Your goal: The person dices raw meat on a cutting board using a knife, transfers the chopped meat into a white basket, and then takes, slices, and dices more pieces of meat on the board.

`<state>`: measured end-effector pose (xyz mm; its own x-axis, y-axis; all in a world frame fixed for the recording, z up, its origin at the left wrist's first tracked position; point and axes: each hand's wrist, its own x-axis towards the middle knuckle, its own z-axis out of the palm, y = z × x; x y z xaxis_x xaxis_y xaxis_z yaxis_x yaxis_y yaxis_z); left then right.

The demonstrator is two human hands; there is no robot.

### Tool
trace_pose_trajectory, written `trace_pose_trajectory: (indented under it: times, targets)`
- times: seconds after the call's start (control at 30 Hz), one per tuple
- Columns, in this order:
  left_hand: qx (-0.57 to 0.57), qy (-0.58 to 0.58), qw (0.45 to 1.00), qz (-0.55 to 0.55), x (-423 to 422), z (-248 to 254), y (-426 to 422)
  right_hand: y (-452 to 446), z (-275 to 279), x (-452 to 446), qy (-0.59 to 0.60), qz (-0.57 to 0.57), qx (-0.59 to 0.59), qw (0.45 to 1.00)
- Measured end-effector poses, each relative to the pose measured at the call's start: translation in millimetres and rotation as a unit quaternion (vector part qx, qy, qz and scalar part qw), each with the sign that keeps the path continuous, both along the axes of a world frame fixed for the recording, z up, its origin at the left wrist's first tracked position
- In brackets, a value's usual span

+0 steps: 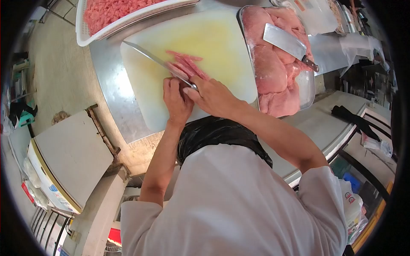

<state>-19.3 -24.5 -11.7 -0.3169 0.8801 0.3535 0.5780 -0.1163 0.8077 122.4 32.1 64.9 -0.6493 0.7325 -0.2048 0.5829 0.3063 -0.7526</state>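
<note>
A white cutting board with a yellowish middle [222,42] carries a small pile of pink meat strips [186,62]. My right hand [212,94] is wrapped round the handle end of a long thin knife [149,54], whose blade points to the upper left across the strips. Just left of it, my left hand [175,97] has its fingers curled down at the near end of the meat, beside the blade. Whether those fingers press on a piece is hidden.
At the right, a metal tray [308,87] holds large raw meat pieces [270,70], with a cleaver [285,41] lying on top. A white basket [81,30] of diced meat [106,15] stands at the upper left. Clear plastic [341,49] lies at the upper right.
</note>
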Motion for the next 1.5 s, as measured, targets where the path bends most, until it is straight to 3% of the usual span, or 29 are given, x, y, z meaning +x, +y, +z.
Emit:
trace_pose_trajectory:
  times: [0.17, 0.37, 0.5, 0.6, 0.87, 1.0, 1.13, 1.3, 1.4, 1.5]
  targets:
    - [-0.003, -0.010, 1.000, 0.005, -3, 1, 2, -32, 56, 59, -0.070, -0.015, -0.107, 0.992]
    - [0.019, -0.016, 1.000, 0.003, -4, 3, 2, 2, -5, 18, 0.024, -0.003, -0.019, 1.000]
    - [0.021, -0.025, 0.999, 0.008, -6, -1, -2, -3, 37, 26, 0.038, -0.017, -0.053, 0.998]
    - [0.009, -0.020, 1.000, 0.016, -2, 5, -4, -30, 87, 48, -0.033, -0.024, -0.102, 0.994]
    - [0.005, -0.013, 1.000, 0.007, -6, 4, -2, -29, 76, 44, -0.069, 0.002, -0.106, 0.992]
    - [-0.016, -0.020, 1.000, -0.001, -8, -3, -1, -9, 41, 26, 0.019, 0.002, -0.058, 0.998]
    - [-0.003, -0.022, 1.000, -0.014, -8, -3, -1, 5, 14, 0, -0.019, 0.009, -0.028, 0.999]
    - [-0.007, -0.015, 1.000, -0.003, -7, -3, 0, -12, 46, 28, -0.020, 0.010, -0.050, 0.999]
    - [-0.018, -0.031, 0.999, 0.007, -5, 2, -1, -22, 76, 60, -0.110, 0.007, -0.176, 0.978]
    - [-0.026, -0.038, 0.999, 0.007, -9, 2, -4, -16, 17, 44, 0.002, 0.015, -0.073, 0.997]
